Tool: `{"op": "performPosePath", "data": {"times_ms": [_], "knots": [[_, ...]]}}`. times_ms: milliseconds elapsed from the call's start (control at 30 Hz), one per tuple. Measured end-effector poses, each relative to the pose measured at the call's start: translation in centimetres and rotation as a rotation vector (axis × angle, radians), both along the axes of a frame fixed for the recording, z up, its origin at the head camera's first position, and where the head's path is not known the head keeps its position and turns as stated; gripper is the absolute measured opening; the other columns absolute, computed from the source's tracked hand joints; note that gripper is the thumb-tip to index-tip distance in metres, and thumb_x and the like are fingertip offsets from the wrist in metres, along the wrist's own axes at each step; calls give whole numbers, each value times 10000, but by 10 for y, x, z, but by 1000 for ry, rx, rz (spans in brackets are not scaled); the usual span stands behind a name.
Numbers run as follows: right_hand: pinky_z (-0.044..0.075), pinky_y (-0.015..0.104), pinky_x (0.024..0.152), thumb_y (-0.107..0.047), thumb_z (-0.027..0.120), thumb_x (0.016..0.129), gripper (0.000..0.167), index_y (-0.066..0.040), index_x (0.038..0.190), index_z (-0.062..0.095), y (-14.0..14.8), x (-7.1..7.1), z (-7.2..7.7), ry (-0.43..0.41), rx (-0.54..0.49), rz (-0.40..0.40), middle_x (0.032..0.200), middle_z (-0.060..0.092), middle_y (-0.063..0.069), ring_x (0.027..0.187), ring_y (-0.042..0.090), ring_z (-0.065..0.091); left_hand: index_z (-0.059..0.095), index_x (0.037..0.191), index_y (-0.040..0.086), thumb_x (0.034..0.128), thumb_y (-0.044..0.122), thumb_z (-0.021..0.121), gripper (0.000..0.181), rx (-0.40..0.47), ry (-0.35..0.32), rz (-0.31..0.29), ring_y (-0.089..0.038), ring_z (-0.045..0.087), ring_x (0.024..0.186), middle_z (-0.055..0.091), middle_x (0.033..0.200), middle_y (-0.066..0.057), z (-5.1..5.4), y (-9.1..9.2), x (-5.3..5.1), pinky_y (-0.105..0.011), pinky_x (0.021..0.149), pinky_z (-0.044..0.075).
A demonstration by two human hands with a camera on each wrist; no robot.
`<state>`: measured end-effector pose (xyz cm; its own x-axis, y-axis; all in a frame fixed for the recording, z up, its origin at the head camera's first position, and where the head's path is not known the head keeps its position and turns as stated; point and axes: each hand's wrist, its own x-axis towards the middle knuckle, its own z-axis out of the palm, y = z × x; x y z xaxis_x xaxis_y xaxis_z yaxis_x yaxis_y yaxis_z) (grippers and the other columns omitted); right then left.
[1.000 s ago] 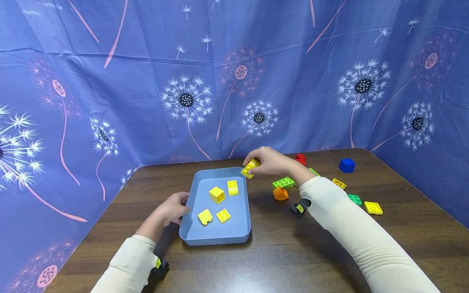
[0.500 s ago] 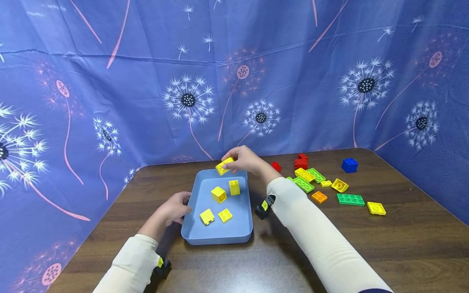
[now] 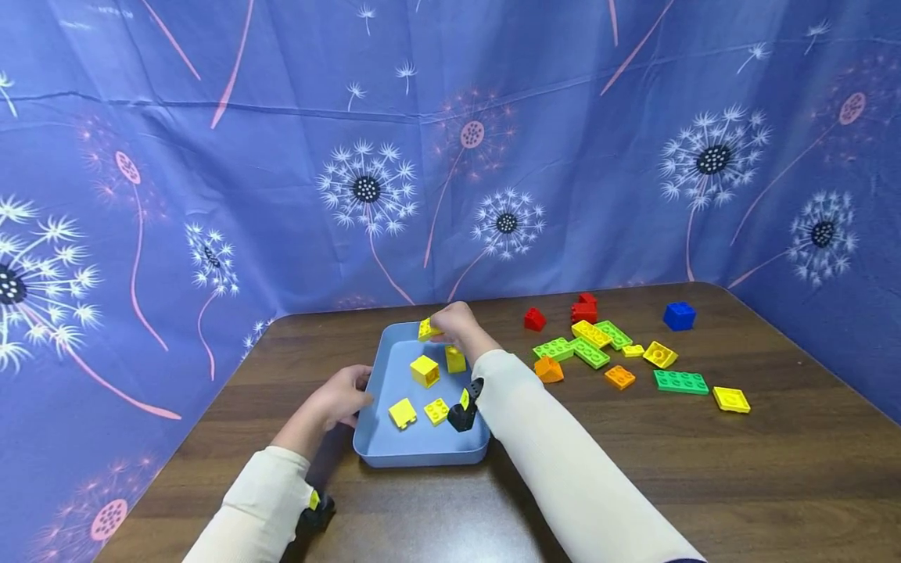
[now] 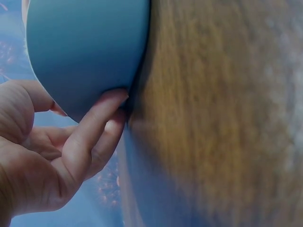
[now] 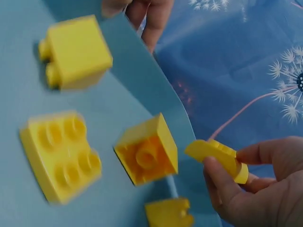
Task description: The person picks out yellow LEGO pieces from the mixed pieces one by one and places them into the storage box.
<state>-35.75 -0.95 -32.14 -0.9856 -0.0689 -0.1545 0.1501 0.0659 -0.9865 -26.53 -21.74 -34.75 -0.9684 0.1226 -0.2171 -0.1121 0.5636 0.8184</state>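
The blue-grey tray (image 3: pixel 422 448) stands on the table with several yellow bricks in it, among them a cube-like one (image 3: pixel 425 371) and a flat studded one (image 3: pixel 436 411). My left hand (image 3: pixel 341 396) grips the tray's left wall, thumb on the inner side and fingers underneath its outer side in the left wrist view (image 4: pixel 71 146). At the tray's far end my right hand (image 3: pixel 461 327) pinches a yellow brick (image 3: pixel 427 329). The right wrist view shows that brick (image 5: pixel 220 158) between thumb and fingers of the hand (image 5: pixel 270 179), above the tray's rim.
Right of the tray lie loose bricks: red (image 3: pixel 583 312), light green (image 3: pixel 554 349), orange (image 3: pixel 619 377), dark green (image 3: pixel 680 381), yellow (image 3: pixel 731 399) and blue (image 3: pixel 679 316). A blue patterned cloth (image 3: pixel 563 156) hangs behind the table (image 3: pixel 633 469).
My right hand has carried the yellow brick leftward from beside the tray to over its far end, uncovering bricks on the right. My left hand keeps its grip on the tray.
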Motion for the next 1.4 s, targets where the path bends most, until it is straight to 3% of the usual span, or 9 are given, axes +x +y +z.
{"op": "performPosePath", "data": {"times_ms": [67,200,367,467,633,767,1033,1233,1400], "knots": [[566,370,848,89,534,872,296,180,1153,546,-4,-1,-2,-33,-24,-54,1177,555,265,1061,380,617,388,1414,-86,835,-95,524,596,2,3,-2,-320,652,918,567,1143,-244,0,0,-1,-473,628,597],[595,331,748,83,602,855,269,148,1115,583,-9,-3,-8,-79,45,-138,1116,593,231,973,336,656,389,1413,-88,830,-99,522,599,10,2,-1,-315,654,910,567,1148,-246,0,0,0,-473,628,597],[599,304,656,37,634,861,205,105,1053,613,-7,-4,-15,-101,179,-166,1000,619,189,697,230,668,386,1412,-96,820,-97,519,606,4,4,-5,-310,652,904,565,1137,-248,0,0,1,-475,630,596],[596,305,640,13,662,839,130,74,952,643,-6,-2,-14,-57,302,-140,899,642,161,581,204,658,395,1407,-93,818,-96,520,602,1,9,-1,-311,650,900,564,1135,-246,0,0,1,-475,630,596],[565,258,618,-42,677,839,71,26,842,698,-4,7,-11,60,564,-94,779,698,114,676,219,698,412,1401,-83,817,-95,527,595,-4,16,12,-308,652,885,567,1132,-237,-1,0,0,-467,623,598],[472,217,532,-77,641,857,153,-33,718,685,-1,9,-5,155,741,-62,679,690,66,635,188,658,408,1406,-78,826,-90,535,594,-11,16,10,-315,651,899,560,1156,-243,-1,1,-1,-460,618,598],[514,240,579,-59,635,850,146,15,798,749,15,6,6,210,715,3,719,712,100,716,232,704,380,1417,-88,827,-94,530,608,-1,10,-7,-343,641,940,529,1203,-272,3,1,-3,-467,618,597],[592,338,733,-70,673,854,89,3,855,724,29,4,11,159,577,35,774,680,103,690,222,697,378,1424,-79,846,-85,542,600,-22,-3,-4,-343,641,953,537,1206,-268,2,0,-3,-465,622,598],[599,353,695,-87,695,857,71,-17,847,699,40,5,13,171,559,47,811,642,98,690,230,669,373,1425,-82,856,-80,539,592,-25,0,-2,-334,646,933,544,1178,-264,-1,-1,-2,-460,622,599]]}}
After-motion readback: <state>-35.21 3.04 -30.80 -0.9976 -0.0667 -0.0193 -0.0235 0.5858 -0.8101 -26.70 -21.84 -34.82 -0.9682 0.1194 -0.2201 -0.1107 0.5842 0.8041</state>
